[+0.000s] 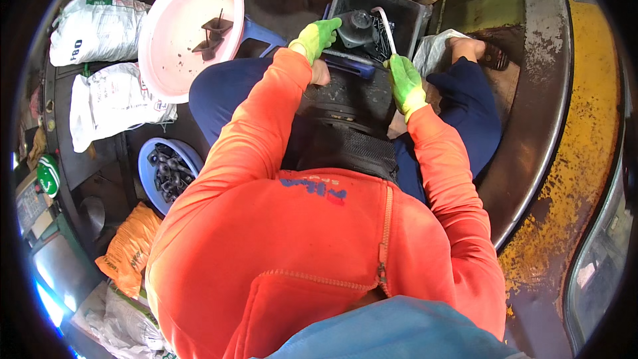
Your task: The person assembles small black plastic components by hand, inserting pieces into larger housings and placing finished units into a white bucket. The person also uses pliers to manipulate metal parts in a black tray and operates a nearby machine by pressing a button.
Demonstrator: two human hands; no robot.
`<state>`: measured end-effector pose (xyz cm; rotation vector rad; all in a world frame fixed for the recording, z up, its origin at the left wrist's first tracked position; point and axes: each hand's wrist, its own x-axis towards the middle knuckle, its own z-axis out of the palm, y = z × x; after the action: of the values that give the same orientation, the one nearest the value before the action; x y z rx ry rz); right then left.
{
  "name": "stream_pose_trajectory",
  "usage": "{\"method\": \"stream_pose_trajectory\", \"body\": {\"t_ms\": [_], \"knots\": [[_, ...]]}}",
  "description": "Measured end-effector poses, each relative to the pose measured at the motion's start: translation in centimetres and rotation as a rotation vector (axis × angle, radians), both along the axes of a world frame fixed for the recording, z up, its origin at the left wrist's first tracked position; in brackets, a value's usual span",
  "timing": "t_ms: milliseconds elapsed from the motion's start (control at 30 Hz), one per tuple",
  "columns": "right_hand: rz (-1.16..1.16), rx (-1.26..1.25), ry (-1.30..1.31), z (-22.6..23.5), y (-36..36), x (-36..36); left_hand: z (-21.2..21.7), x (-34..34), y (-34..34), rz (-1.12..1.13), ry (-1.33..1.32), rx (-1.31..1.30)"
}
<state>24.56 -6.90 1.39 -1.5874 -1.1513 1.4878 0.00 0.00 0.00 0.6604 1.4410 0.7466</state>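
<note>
Gripping one black round part (pixel 362 26), the gloved left hand (pixel 316 37) is closed on it; right hand (pixel 405 83) clasps one dark tray (pixel 352 66) (two pink-basin (pixel 166 33) pieces).

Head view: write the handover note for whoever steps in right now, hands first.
Left hand, in a green glove, grips the round black part at the near edge of the dark square bin.
Right hand, also gloved, holds the front rim of the blue tray on the lap; a white tube curves just above it.
Pink basin to the left holds a few dark pieces. Blue bowl by the left knee is full of small black parts.
Done: cannot tell from this view.
Left: the black part is in hand over the bin, not set down.
</note>
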Motion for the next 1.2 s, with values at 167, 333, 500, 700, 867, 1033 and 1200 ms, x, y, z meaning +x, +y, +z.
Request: {"method": "stream_pose_trajectory", "body": {"t_ms": [167, 333, 500, 700, 867, 1033, 1200], "knots": [[0.272, 0.014, -0.366, -1.7, -1.0, -0.8, -0.7, -3.5, -0.9, -0.089, 0.031, -0.043], [0.477, 0.06, -0.554, -3.9, -0.5, -3.1, -3.6, -5.7, -1.9, -0.666, 0.766, 0.183], [0.538, 0.026, -0.617, -3.8, -0.6, -3.8, -6.1, -4.6, -1.8, -0.397, 0.786, 0.439], [0.481, 0.18, -0.508, 0.3, 0.0, -4.8, -7.9, -1.0, -1.9, -0.323, 0.8, 0.579], [0.365, 0.842, -0.259, 2.6, -1.8, -3.8, -9.8, -0.2, -1.9, -0.3, 0.881, 0.636], [0.449, 0.218, -0.646, 0.6, -1.5, -5.4, -9.5, 0.1, -1.4, -0.208, 0.779, 0.682], [0.317, 0.864, -0.14, -0.3, -1.7, -4.4, -8.8, 0.2, -1.9, -0.179, 0.891, 0.829]]}}
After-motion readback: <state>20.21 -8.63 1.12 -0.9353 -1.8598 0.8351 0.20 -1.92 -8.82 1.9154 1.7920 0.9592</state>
